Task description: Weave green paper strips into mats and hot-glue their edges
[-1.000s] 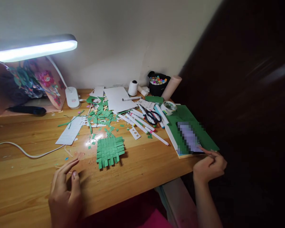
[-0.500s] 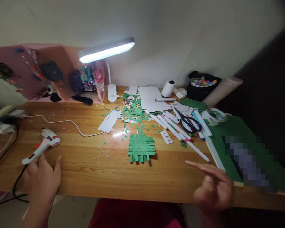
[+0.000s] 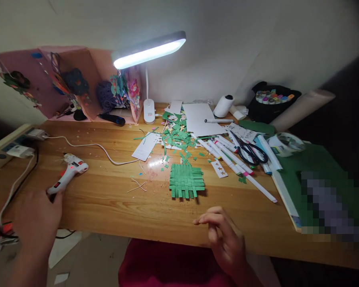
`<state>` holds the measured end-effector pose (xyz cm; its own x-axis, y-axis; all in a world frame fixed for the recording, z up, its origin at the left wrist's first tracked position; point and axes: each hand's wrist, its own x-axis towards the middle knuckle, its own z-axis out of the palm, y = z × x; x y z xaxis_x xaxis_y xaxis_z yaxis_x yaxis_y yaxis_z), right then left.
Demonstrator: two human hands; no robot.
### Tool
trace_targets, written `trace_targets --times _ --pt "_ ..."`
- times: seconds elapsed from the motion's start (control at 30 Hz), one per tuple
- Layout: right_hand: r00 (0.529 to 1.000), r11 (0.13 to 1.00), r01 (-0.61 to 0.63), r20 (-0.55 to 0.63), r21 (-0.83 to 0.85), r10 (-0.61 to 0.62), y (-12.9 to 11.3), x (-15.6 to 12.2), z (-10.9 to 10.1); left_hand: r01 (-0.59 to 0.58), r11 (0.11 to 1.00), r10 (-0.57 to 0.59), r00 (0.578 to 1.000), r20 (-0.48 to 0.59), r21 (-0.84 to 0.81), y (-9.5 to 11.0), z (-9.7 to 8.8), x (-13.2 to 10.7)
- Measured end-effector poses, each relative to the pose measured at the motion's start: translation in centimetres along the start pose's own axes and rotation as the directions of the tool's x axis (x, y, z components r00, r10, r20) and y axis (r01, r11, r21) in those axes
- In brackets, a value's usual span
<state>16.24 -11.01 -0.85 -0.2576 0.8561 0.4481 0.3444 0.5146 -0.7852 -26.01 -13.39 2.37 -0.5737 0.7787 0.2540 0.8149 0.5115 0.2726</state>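
Note:
A white glue gun [image 3: 67,175] with a small red light lies on the left of the wooden desk. My left hand [image 3: 38,217] closes round the lower end of its handle, thumb on the right side; the other fingers are mostly hidden behind the hand. My right hand [image 3: 225,239] hovers by the desk's front edge, palm inward, its fingers loosely bent and pointing left, holding nothing. Beyond it, apart from both hands, a square of woven green paper strips [image 3: 187,181] has loose strip ends along its sides.
Green paper scraps [image 3: 179,133] lie under a lit lamp [image 3: 151,52]. On the right are white markers [image 3: 227,159], black-handled scissors [image 3: 253,153], a tape roll [image 3: 287,143] and a green mat [image 3: 314,159]. A power strip [image 3: 2,155] and a white cable [image 3: 98,157] lie left.
My left hand has shifted from beside the glue gun's handle onto its lower end. My right hand has moved left toward the woven paper, its fingers bending. The view has shifted slightly.

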Motion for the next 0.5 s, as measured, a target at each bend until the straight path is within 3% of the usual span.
trace_targets --times 0.07,0.13,0.17,0.23,0.27,0.33,0.4,0.5 --pt "0.995 0.996 -0.064 0.075 0.061 0.059 -0.4 -0.4 0.3 0.101 0.976 -0.107 0.994 0.018 0.190 1.2 -0.9 -0.2" --pt "0.979 0.982 -0.135 0.169 0.136 0.111 -1.1 -0.7 0.6 0.185 0.951 -0.187 0.982 -0.015 0.249 3.0 -1.7 -1.0" --pt "0.965 0.969 -0.169 0.229 0.178 0.127 -1.5 -0.7 0.8 0.223 0.950 -0.218 0.975 -0.047 0.219 4.2 -2.0 -1.7" --pt "0.918 0.920 -0.272 0.364 0.281 0.160 -2.6 -0.4 1.2 0.265 0.959 -0.268 0.963 0.016 0.101 6.8 -2.3 -4.0" --pt "0.880 0.868 -0.356 0.437 0.345 0.186 -3.1 -0.1 1.4 0.242 0.970 -0.242 0.970 -0.014 -0.002 8.3 -2.3 -5.5" --pt "0.802 0.706 -0.532 0.547 0.467 0.242 -4.2 0.7 1.9 -0.004 0.980 -0.012 0.997 -0.080 -0.199 11.7 -2.0 -8.8" --pt "0.770 0.565 -0.607 0.591 0.559 0.241 -5.0 1.5 2.3 -0.324 0.835 0.301 0.946 -0.124 -0.444 15.1 -1.3 -12.1" --pt "0.801 0.524 -0.594 0.508 0.610 0.316 -5.4 1.7 2.5 -0.418 0.609 0.472 0.874 -0.116 -0.674 19.6 -0.3 -15.6"
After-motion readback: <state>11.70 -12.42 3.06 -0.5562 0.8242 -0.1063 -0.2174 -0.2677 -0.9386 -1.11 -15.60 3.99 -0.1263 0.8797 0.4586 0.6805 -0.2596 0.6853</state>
